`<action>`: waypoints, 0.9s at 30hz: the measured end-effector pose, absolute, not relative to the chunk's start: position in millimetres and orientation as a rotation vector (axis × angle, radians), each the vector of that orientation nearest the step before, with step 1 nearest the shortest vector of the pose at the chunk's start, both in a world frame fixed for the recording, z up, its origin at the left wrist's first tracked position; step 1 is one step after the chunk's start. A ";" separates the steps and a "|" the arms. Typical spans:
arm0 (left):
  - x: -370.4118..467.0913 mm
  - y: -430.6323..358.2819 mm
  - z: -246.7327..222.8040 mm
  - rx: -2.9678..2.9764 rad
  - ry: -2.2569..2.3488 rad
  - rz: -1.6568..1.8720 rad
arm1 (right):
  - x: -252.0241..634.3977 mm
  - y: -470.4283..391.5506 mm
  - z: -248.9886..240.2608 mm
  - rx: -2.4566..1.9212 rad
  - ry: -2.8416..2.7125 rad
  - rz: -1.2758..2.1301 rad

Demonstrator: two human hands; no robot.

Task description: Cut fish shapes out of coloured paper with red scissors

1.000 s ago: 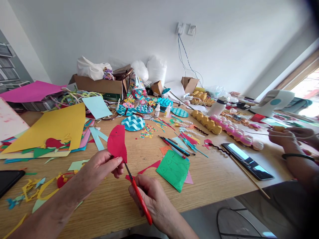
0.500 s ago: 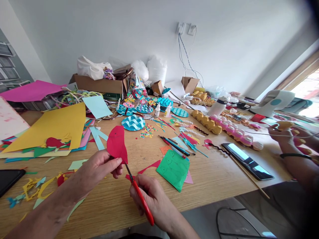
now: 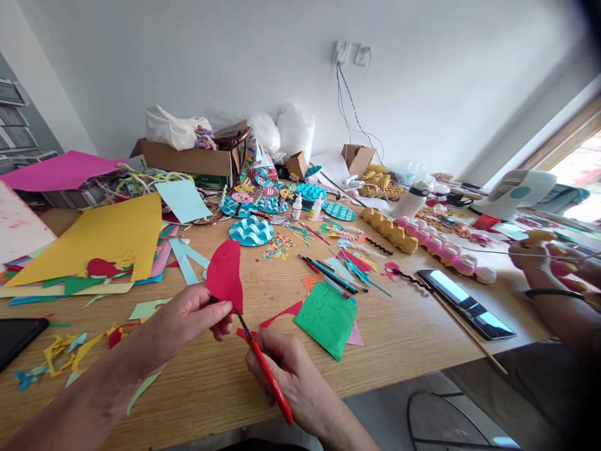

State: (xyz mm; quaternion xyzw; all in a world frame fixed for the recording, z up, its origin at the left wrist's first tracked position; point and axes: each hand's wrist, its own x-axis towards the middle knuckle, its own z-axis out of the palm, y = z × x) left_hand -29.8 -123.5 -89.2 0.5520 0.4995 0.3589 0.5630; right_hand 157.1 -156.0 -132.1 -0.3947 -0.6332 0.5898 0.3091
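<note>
My left hand (image 3: 206,310) pinches the lower edge of a red paper shape (image 3: 224,270), which has a rounded outline and a small mark near its top. Red-handled scissors (image 3: 267,369) are gripped in my right hand (image 3: 286,369). Their blade tips meet the bottom edge of the red paper, close to my left thumb. Beneath the scissors, a narrow red paper scrap (image 3: 282,314) lies on the wooden table (image 3: 201,401). Just right of it rests a green paper sheet (image 3: 327,321) with drawn fish outlines.
Pencils (image 3: 331,275) lie beyond the green sheet. Yellow card (image 3: 103,241) and paper scraps (image 3: 61,360) cover the left. A phone (image 3: 464,304) and wooden stick (image 3: 474,338) lie on the right, near another person's hand (image 3: 530,263). Glue bottles (image 3: 297,208) stand farther back.
The red paper has shifted slightly right and turned a little, with a cut now parting its lower edge. The scissors remain at nearly the same spot.
</note>
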 end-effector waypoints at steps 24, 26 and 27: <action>-40.6 -115.6 -90.9 1.376 1.204 0.769 | 160.2 -153.7 -133.9 -1.096 -1.794 1.380; -41.0 -115.3 -91.4 1.376 1.207 0.763 | 160.0 -154.3 -134.3 -1.099 -1.800 1.372; -41.1 -115.1 -91.5 1.378 1.204 0.763 | 159.8 -154.7 -134.4 -1.099 -1.803 1.366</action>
